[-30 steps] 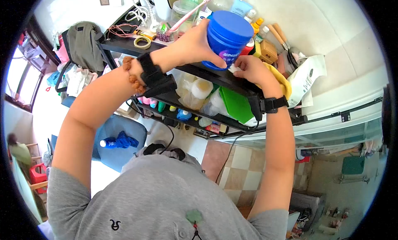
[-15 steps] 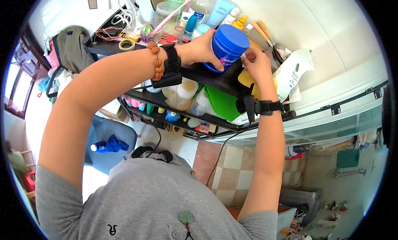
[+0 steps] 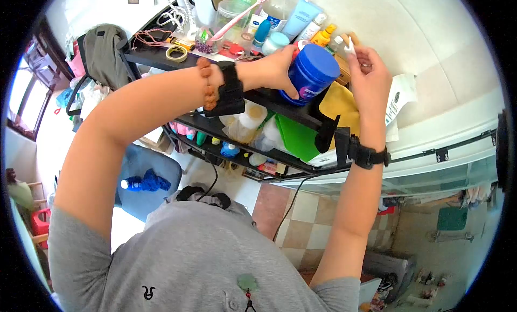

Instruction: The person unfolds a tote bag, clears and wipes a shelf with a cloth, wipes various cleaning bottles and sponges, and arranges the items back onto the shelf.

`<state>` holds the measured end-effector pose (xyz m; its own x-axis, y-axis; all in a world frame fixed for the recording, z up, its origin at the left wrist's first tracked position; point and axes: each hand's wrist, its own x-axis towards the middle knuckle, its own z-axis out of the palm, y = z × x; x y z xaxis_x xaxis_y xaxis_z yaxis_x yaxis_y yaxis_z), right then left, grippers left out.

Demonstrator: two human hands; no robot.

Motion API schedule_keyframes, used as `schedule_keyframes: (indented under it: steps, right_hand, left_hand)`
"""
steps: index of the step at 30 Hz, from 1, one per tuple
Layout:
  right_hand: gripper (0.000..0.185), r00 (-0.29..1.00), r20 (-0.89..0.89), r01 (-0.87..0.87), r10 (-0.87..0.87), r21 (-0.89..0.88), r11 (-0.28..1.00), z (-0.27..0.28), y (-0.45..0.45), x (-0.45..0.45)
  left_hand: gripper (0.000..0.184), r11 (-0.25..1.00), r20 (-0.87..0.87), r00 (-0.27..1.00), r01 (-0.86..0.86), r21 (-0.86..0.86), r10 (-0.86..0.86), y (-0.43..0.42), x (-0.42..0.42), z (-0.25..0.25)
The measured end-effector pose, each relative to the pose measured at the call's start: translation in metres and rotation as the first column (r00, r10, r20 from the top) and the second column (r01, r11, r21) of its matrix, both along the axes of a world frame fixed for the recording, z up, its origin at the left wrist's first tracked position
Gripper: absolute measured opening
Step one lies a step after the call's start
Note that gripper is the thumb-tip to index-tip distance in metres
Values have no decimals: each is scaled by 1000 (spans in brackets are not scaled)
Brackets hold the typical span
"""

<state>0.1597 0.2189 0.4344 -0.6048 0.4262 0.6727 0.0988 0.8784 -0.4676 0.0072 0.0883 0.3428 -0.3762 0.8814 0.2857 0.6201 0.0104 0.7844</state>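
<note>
Head view: at 1 o'clock, at front of black shelf, blue plastic jar, clamped round its side by left hand. Probably stiff, smooth, slippery if wet, weighty if full; best held low round body, off lid. At 2 o'clock, right hand, fingertips pinched on white scrap, perhaps tissue, too small to tell. Crowding jar's rear: yellow bottle at 12, turquoise jar at 10.

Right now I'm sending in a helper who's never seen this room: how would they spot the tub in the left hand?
Find the black shelf along the wall and look at its top level. Near the front edge, the left hand grips the tub. Deep blue in lid and body, it is much bulkier than the pale jar and yellow bottle nearby.
</note>
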Motion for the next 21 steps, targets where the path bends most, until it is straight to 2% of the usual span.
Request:
schedule_keyframes:
  steps: [1, 3, 4, 6, 8, 10, 12, 14, 15, 18, 19, 20, 21]
  right_hand:
    - [15, 998, -19, -59, 61, 101, 993, 2, -12, -3]
    - [15, 981, -45, -170, 191, 291, 941, -2, -38, -11]
    - [15, 965, 7, -256, 264, 271, 928, -8, -54, -16]
    - [12, 937, 95, -345, 336, 400, 849, -29, -72, -35]
    - [9, 922, 317, -359, 224, 478, 801, -52, -77, -57]
    - [18, 877, 446, -372, 179, 397, 839, -73, -77, -70]
    - [19, 854, 504, -346, 126, 372, 861, -86, -75, -78]
    - [20, 786, 615, -343, 70, 338, 876, -92, -70, -82]
    - [21, 745, 665, -340, 45, 321, 884, -94, -69, -82]
    - [22, 831, 535, -343, 151, 279, 897, -86, -80, -73]
    - [23, 883, 442, -319, 158, 319, 893, -85, -87, -67]
    - [20, 938, 271, -307, 218, 348, 886, -84, -100, -58]
    - [16, 938, 227, -321, 263, 277, 905, -87, -116, -48]
  left_hand:
    - [97, 998, -50, 998, -45, 38, 47, -8, 0, 1]
    - [85, 982, -73, 997, 16, 189, -3, -42, 11, 5]
    - [79, 964, -89, 996, 50, 259, -28, -62, 21, 5]
    - [60, 954, -230, 973, 72, 292, -3, -95, 32, -13]
    - [46, 962, -195, 981, 37, 270, 17, -119, 46, -30]
    - [40, 955, -277, 958, 15, 297, 71, -135, 51, -54]
    - [34, 959, -193, 978, -26, 282, 84, -151, 56, -73]
    - [32, 969, -88, 991, -77, 234, 100, -167, 55, -102]
    - [31, 976, -90, 990, -94, 197, 113, -176, 51, -112]
    - [32, 979, -52, 986, -152, 134, 160, -201, 37, -138]
    - [28, 969, -11, 974, -222, 112, 224, -208, 36, -144]
    - [23, 958, -77, 958, -266, 109, 275, -216, 30, -159]
    - [27, 939, 207, 919, -308, -154, 336, -228, 24, -172]
